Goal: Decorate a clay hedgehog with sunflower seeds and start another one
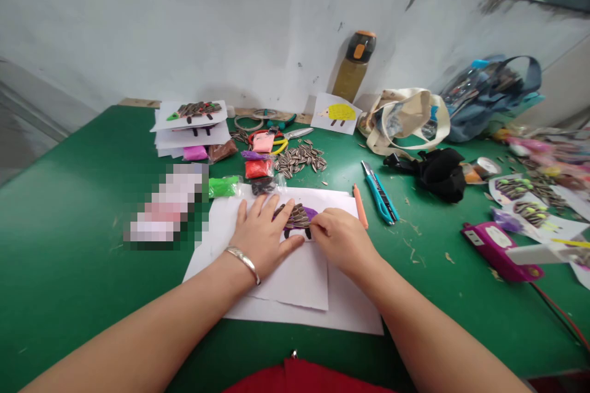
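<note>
On a sheet of white paper [295, 285] lies a hedgehog-like figure with a purple clay body [312, 214] and black feet. Rows of striped sunflower seeds [295, 216] cover much of the purple. My left hand [262, 236] rests flat with fingers spread, holding down the paper at the figure's left side. At the figure's right edge, my right hand [343, 238] has thumb and forefinger pinched together against the purple clay; whatever is between the fingertips is hidden. Loose sunflower seeds [302, 158] lie in a pile beyond the paper.
Bagged clay, red [258, 168] and green [224, 186], sits behind my left hand. To the right lie an orange pen [360, 206] and a blue utility knife [380, 193]. Scissors [297, 134], a bottle [354, 67], bags and a magenta glue-gun-like tool [500, 252] stand farther out.
</note>
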